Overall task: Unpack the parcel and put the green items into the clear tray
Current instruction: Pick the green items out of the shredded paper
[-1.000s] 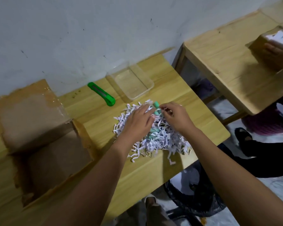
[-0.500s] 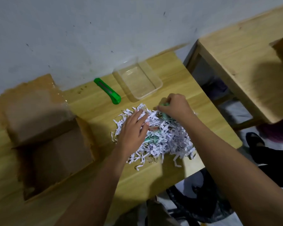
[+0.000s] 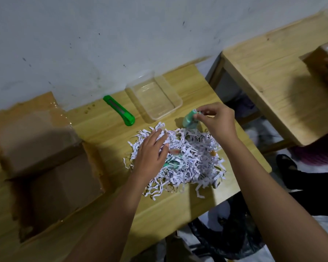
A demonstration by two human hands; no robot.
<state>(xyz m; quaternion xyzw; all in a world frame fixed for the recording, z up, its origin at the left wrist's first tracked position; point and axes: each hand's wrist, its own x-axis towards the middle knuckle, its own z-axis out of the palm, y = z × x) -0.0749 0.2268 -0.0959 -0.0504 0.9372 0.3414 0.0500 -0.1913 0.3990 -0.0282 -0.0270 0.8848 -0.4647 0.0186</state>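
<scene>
A pile of white shredded paper (image 3: 186,163) lies on the wooden table (image 3: 106,129). My right hand (image 3: 216,120) pinches a small light-green item (image 3: 189,120) lifted above the pile's far edge, just in front of the clear tray (image 3: 175,99), which holds nothing. My left hand (image 3: 151,150) rests flat on the left of the pile, fingers spread. Another green item (image 3: 171,164) and something reddish (image 3: 175,151) peek out of the shreds by my left hand. The opened cardboard parcel (image 3: 45,167) sits at the left.
A green box cutter (image 3: 119,110) lies between the parcel and the tray, near the wall. A second wooden table (image 3: 273,87) stands to the right, with another person's hand on a cardboard box (image 3: 324,63). A black bag (image 3: 225,233) sits below the table edge.
My right hand has pulled the light-green item out of the shreds and raised it toward the tray. My left hand stays pressed on the pile.
</scene>
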